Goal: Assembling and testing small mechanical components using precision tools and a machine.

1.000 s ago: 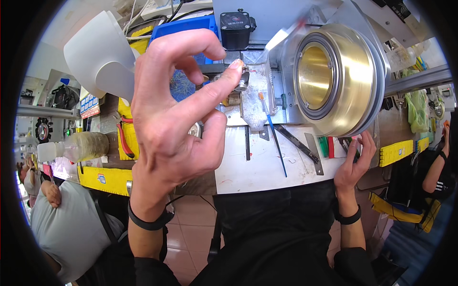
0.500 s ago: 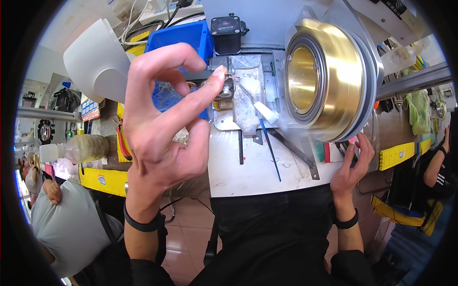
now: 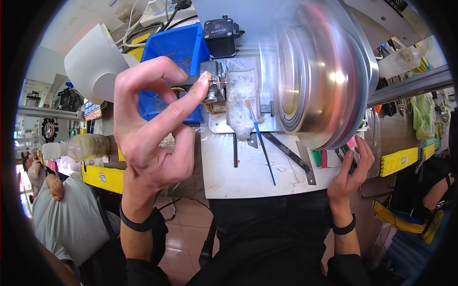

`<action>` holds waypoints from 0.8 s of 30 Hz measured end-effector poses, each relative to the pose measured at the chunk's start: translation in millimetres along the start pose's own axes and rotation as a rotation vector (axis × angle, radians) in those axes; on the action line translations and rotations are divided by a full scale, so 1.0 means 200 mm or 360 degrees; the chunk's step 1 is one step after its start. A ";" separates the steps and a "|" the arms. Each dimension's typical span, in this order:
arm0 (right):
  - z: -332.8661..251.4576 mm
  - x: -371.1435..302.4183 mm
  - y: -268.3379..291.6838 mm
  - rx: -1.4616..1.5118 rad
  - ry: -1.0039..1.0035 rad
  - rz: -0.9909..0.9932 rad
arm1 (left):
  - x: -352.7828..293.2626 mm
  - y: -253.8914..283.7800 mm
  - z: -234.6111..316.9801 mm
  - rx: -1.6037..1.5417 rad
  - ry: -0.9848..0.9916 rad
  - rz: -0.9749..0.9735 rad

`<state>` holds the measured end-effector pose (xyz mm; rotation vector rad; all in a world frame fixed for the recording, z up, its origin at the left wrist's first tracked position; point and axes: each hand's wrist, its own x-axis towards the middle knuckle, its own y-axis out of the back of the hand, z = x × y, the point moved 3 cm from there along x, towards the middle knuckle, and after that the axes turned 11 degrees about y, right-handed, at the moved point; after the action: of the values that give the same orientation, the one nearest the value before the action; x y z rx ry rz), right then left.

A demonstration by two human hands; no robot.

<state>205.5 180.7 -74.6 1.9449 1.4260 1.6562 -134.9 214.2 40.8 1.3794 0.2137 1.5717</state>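
Note:
My left hand (image 3: 155, 121) is raised at a small metal clamp fixture (image 3: 212, 85), its fingers bent and one fingertip pressed against the fixture's near side. A black lever (image 3: 192, 80) runs between the fingers; whatever the fingertip presses is too small to make out. A thin wire with a reddish bit points right from the clamp over a worn metal tray (image 3: 243, 102). To the right, a large brass wheel (image 3: 329, 81) is smeared by spinning. Below it, my right hand (image 3: 350, 169) has curled fingers against a dark object (image 3: 344, 151), mostly hidden.
On the white sheet (image 3: 229, 183) lie a thin blue brush (image 3: 262, 143), a dark metal strip (image 3: 288, 152) and small hooks. Behind the left hand stands a blue bin (image 3: 191, 45), with a black box (image 3: 220, 35) beside it. A seated person's grey shirt (image 3: 76, 219) shows at left.
The brass wheel was sharp and is now blurred by rotation. A white piece seen over the brush tip is gone from there. The view has shifted slightly; both hands keep their poses.

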 end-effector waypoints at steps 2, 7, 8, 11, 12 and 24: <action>-0.01 0.01 0.00 0.0014 -0.0001 0.0008 | 0.00 0.01 0.00 -0.0003 -0.0042 0.0049; 0.00 0.00 -0.01 0.0028 -0.0019 0.0030 | 0.00 0.00 0.00 -0.0064 -0.0014 0.0011; 0.00 0.00 -0.01 0.0019 -0.0012 0.0019 | 0.00 0.00 0.00 -0.0062 -0.0021 0.0025; -0.01 0.01 0.01 0.0002 0.0006 0.0020 | 0.01 0.00 -0.01 -0.0185 0.0140 -0.0002; -0.01 0.01 0.00 0.0009 0.0007 0.0014 | 0.00 0.01 -0.01 -0.0178 0.0129 0.0019; -0.03 0.01 0.02 0.0062 -0.0002 0.0016 | 0.04 0.09 -0.04 -0.0081 0.0504 -0.0030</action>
<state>201.9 177.8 -68.0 1.9765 1.4608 1.6435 -150.7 215.4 55.1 1.0815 0.3737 1.7630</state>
